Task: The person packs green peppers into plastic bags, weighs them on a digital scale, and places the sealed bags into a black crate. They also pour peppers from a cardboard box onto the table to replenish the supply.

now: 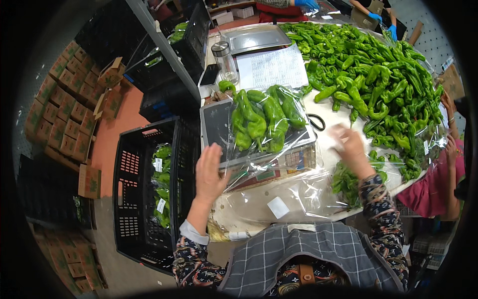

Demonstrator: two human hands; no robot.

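A clear plastic bag of green peppers (269,117) lies on the dark plate of a weighing scale (214,124). My left hand (210,174) is beside the bag's near left edge, fingers stretched up and nothing in them. To the right of the scale, my right hand (351,152) hovers over the table, its fingers smeared by motion. Below that hand rests another clear bag with green peppers (343,184), partly behind my right forearm. A white square label (278,207) is on the clear plastic near the table's front edge.
A large heap of loose green peppers (378,84) covers the table's far right. Behind the scale are a written sheet (271,67), a glass jar (225,62) and a metal tray (256,39). A black crate (130,194) holds bagged peppers at left. Co-workers' gloved hands (392,32) show beyond.
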